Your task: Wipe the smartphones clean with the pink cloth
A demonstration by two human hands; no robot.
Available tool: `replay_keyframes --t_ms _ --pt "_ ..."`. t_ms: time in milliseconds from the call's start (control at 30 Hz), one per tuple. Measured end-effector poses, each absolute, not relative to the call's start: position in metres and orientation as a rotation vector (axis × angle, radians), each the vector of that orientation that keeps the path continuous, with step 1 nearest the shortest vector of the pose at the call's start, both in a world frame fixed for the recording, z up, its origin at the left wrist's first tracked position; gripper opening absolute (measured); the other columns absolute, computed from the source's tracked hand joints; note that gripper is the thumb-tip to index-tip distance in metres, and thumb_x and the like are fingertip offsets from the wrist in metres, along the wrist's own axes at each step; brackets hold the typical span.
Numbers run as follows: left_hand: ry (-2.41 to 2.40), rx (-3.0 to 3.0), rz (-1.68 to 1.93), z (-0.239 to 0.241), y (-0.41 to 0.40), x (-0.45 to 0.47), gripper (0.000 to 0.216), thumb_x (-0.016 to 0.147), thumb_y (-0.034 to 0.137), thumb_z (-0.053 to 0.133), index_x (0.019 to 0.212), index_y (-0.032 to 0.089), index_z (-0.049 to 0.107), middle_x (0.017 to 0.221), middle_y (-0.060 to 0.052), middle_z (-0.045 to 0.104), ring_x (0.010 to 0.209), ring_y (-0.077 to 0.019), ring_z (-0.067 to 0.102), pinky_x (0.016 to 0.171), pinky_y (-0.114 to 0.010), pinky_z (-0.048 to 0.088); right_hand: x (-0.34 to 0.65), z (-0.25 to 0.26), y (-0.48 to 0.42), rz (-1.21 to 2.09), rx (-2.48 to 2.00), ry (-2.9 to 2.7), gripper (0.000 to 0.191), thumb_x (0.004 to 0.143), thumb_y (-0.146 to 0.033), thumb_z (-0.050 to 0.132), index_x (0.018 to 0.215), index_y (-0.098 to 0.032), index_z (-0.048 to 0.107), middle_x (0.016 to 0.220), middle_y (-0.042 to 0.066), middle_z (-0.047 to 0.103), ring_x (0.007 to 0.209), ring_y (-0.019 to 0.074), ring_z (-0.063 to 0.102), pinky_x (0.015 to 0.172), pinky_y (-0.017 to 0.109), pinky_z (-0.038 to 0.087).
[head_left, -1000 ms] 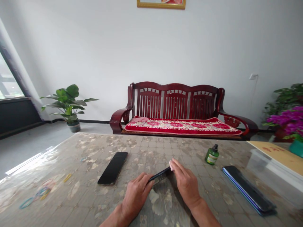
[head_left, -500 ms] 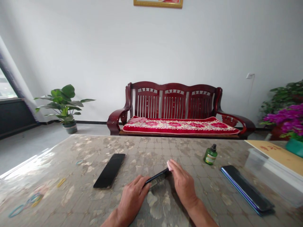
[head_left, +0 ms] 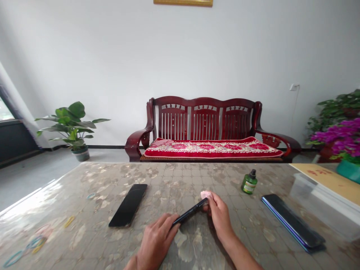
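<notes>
A black smartphone [head_left: 189, 213] is held tilted, nearly edge-on to me, above the table. My left hand [head_left: 158, 237] is closed around its near-left end. At the far-right end, my right hand [head_left: 221, 216] pinches a small pale pink cloth [head_left: 206, 194] against the phone's edge. The fingertips of that hand are partly hidden behind the phone. Another black phone [head_left: 128, 205] lies flat to the left of my hands. On the right, stacked phones [head_left: 292, 223] lie at a slant, and a small green bottle [head_left: 249, 183] with a black cap stands behind them.
Several coloured rubber bands [head_left: 35, 243] lie on the left of the patterned table [head_left: 180, 174]. A clear plastic box [head_left: 317, 206], a tan folder [head_left: 327, 179] and purple flowers [head_left: 340, 137] occupy the right side. A red wooden bench [head_left: 205, 123] stands beyond the table.
My right hand has turned and shifted slightly right at the phone's end, exposing more of the pink cloth. The phone now shows more of its narrow edge. My left hand keeps its hold.
</notes>
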State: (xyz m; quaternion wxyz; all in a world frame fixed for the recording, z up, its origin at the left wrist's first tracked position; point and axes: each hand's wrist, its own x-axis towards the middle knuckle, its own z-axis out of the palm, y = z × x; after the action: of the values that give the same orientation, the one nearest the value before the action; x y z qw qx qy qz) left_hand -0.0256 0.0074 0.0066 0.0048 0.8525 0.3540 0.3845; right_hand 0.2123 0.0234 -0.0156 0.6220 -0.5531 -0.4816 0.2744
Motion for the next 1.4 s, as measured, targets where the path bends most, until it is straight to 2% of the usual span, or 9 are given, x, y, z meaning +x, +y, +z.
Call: replay_keyframes --t_ms 167,233,367,533,800,1000,1133,1233,1400 --pt "0.941 2.898 1.156 0.009 -0.006 -0.019 0.027 0.104 0.030 0.038 0.113 0.020 0.062 0.092 -0.005 0.071 0.077 -0.0156 0.069 0.072 -0.022 0.056 0.209 -0.011 0.021 0.787 -1.356 -0.988 0.051 0.085 -0.060 0.053 0.104 -0.017 0.071 0.081 0.006 0.073 0.066 0.0201 0.065 0.051 0.025 0.050" --pt "0.940 2.914 1.081 0.008 -0.010 -0.015 0.023 0.101 0.028 0.044 0.112 0.022 0.063 0.091 -0.004 0.070 0.078 -0.0171 0.068 0.074 -0.025 0.057 0.210 -0.013 0.024 0.741 -1.369 -1.050 0.048 0.084 -0.058 0.053 0.100 -0.017 0.072 0.089 0.008 0.075 0.080 0.0234 0.068 0.064 0.029 0.055" --pt "0.955 2.863 1.019 0.002 -0.011 -0.006 0.028 0.087 0.020 0.061 0.114 0.026 0.062 0.093 -0.002 0.068 0.098 -0.0241 0.067 0.095 -0.040 0.053 0.211 -0.020 0.030 0.606 -1.408 -1.173 0.043 0.086 -0.054 0.049 0.095 -0.020 0.072 0.100 0.010 0.075 0.099 0.0272 0.068 0.088 0.036 0.052" --pt "1.102 2.696 0.862 -0.008 -0.006 -0.003 0.048 0.072 0.015 0.073 0.118 0.024 0.062 0.112 -0.006 0.064 0.100 -0.0235 0.066 0.088 -0.032 0.056 0.209 -0.027 0.032 0.531 -1.456 -1.251 0.043 0.089 -0.051 0.044 0.102 -0.020 0.070 0.105 0.010 0.074 0.101 0.0256 0.068 0.091 0.036 0.051" --pt "1.115 2.600 0.733 -0.018 -0.005 -0.004 0.064 0.068 0.017 0.081 0.128 0.026 0.059 0.126 -0.008 0.060 0.112 -0.0279 0.060 0.096 -0.038 0.052 0.208 -0.024 0.037 0.468 -1.492 -1.373 0.038 0.091 -0.043 0.038 0.099 -0.023 0.070 0.103 0.007 0.075 0.098 0.0230 0.069 0.088 0.033 0.051" --pt "0.973 2.665 0.745 -0.025 -0.005 -0.005 0.062 0.074 0.011 0.075 0.131 0.025 0.055 0.128 -0.008 0.059 0.115 -0.0261 0.057 0.099 -0.038 0.051 0.211 -0.019 0.052 0.477 -1.468 -1.506 0.035 0.091 -0.039 0.039 0.093 -0.023 0.070 0.096 0.006 0.075 0.093 0.0225 0.068 0.084 0.032 0.050" --pt "0.817 2.814 0.842 -0.040 0.003 -0.003 0.047 0.076 0.013 0.073 0.120 0.020 0.061 0.119 -0.010 0.063 0.106 -0.0252 0.061 0.091 -0.033 0.055 0.209 -0.021 0.063 0.483 -1.452 -1.570 0.034 0.092 -0.039 0.040 0.094 -0.024 0.071 0.096 0.006 0.075 0.093 0.0221 0.068 0.085 0.032 0.049" --pt "0.776 2.866 0.862 -0.047 0.006 -0.002 0.045 0.078 0.013 0.071 0.121 0.020 0.060 0.119 -0.010 0.063 0.107 -0.0244 0.060 0.091 -0.031 0.055 0.206 -0.023 0.067 0.476 -1.467 -1.612 0.034 0.092 -0.038 0.041 0.097 -0.024 0.072 0.100 0.005 0.074 0.096 0.0218 0.066 0.087 0.032 0.048" --pt "0.874 2.797 0.775 -0.037 -0.002 0.000 0.046 0.080 0.012 0.069 0.123 0.021 0.058 0.124 -0.009 0.061 0.111 -0.0251 0.057 0.094 -0.034 0.054 0.201 -0.021 0.069 0.440 -1.571 -1.650 0.036 0.094 -0.038 0.040 0.104 -0.026 0.072 0.106 0.004 0.073 0.100 0.0215 0.064 0.089 0.032 0.047"
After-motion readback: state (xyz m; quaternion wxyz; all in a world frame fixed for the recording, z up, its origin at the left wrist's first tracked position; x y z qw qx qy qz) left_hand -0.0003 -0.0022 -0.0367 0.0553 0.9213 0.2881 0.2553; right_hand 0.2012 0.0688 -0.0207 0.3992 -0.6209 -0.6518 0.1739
